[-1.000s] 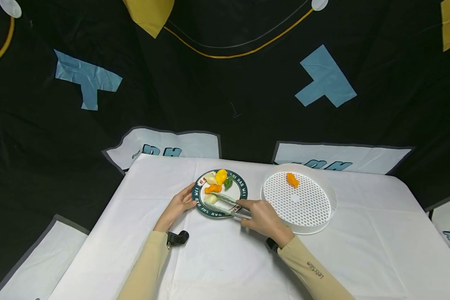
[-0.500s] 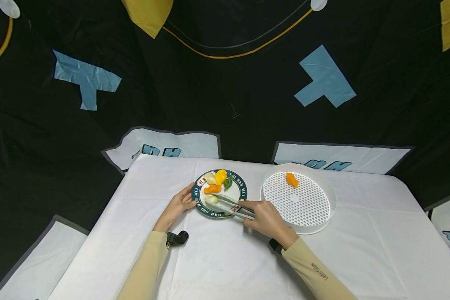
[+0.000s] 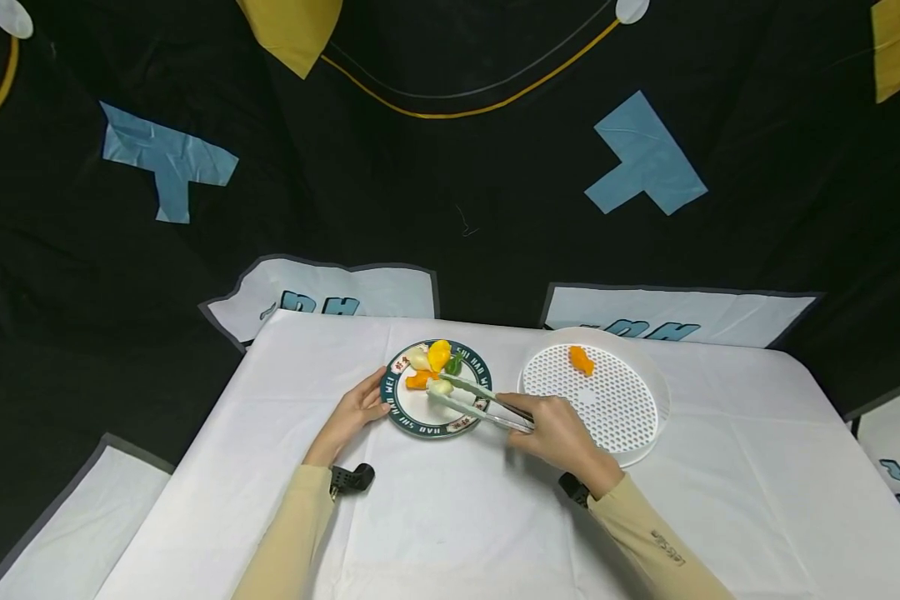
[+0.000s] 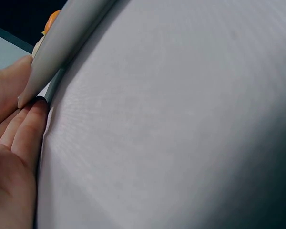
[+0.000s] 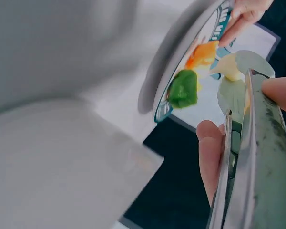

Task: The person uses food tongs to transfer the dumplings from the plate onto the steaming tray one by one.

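Observation:
My left hand [image 3: 352, 414] holds the edge of a green-rimmed white plate [image 3: 402, 420], its thumb over the rim and fingers beneath in the left wrist view. My right hand [image 3: 564, 432] grips metal tongs [image 3: 457, 405] with pale green tips. Between those tips is a pale cream, bulb-shaped piece [image 5: 229, 67], over the plate in the head view. On the plate lie a yellow piece [image 3: 439, 354], an orange piece [image 3: 420, 381], a green pepper-like piece [image 3: 453, 365] and another pale piece [image 3: 417, 359]. Their exact kinds are hard to tell.
A round white tray with a perforated base [image 3: 618, 410] stands to the right of the plate. One orange piece [image 3: 581, 360] lies near its far side. White cloth [image 3: 435, 517] covers the table, and a black backdrop [image 3: 390, 192] hangs behind.
The tongs have closed on the pale piece at the plate's near side and moved it up and to the right. My left hand stays at the plate's edge.

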`<state>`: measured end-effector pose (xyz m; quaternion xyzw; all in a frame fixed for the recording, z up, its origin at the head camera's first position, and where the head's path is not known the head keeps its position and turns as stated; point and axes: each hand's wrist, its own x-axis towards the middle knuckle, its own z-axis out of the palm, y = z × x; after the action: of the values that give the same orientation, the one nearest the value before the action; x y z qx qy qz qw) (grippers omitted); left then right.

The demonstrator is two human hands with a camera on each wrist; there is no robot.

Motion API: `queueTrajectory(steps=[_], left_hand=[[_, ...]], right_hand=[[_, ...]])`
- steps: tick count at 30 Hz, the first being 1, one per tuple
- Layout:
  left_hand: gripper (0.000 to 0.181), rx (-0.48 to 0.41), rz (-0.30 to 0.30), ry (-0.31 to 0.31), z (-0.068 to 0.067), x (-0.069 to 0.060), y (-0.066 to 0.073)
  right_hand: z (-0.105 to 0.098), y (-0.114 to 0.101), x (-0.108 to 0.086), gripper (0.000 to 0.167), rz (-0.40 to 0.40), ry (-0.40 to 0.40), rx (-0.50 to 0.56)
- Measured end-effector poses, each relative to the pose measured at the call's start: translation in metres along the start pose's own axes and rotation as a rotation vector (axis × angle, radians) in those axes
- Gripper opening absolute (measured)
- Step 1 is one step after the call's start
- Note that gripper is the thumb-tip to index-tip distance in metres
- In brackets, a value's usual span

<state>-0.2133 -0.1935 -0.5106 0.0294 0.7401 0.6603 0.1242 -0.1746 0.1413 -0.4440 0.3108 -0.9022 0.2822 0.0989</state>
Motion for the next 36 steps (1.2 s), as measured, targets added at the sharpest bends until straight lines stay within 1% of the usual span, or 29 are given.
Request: queueTrajectory(steps=[6,9,16,27,33,36], left_hand=[[0.071,-0.003,-0.003,-0.006,0.0,-0.002,0.002],[0.071,-0.001,-0.009,-0.001,0.0,-0.001,0.002],[0.071,-0.006,-0.001,0.004,0.001,0.001,-0.001],[0.071,-0.01,0.003,-0.003,-0.001,0.0,-0.001],[0.071,-0.027,0.001,0.002,0.0,0.001,-0.001],[0.071,-0.036,0.011,-0.008,0.0,0.001,-0.001]], right_hand=[[-0.012,0.006,-0.006,0.048,0.032,0.024,0.018],[-0.019,0.01,-0.009,0.048,0.039,0.042,0.004],[-0.039,0.022,-0.019,0.045,0.053,0.072,-0.033],[-0.062,0.043,-0.037,0.048,0.179,0.08,-0.073],[-0.072,0.058,-0.051,0.049,0.24,0.114,-0.081],[-0.079,0.066,-0.06,0.05,0.274,0.128,-0.103]])
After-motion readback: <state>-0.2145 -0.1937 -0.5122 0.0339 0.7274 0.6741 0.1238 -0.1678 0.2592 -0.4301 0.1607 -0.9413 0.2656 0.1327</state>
